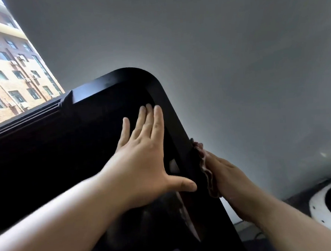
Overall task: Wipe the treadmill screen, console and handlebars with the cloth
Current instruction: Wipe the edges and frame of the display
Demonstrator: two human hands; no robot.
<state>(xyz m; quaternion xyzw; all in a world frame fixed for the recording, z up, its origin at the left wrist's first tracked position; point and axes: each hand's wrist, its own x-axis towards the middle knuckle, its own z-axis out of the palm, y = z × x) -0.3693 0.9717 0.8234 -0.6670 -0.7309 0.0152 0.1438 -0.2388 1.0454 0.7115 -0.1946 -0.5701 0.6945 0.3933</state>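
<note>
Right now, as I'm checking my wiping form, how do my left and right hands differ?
The left hand is bare, flat on the dark screen; the right hand presses the cloth to the frame's right edge. The left hand's fingers all show, straight; the right hand's fingertips are hidden by cloth. Both are raised to the same screen.

1. A person's left hand [143, 161] lies flat, fingers straight, on the dark treadmill screen [65, 151] near its rounded upper corner.
2. The right hand [228, 179] presses a reddish-brown cloth [207, 171] against the screen's right edge.
3. A brick building [8, 76] shows through the window at left.
</note>
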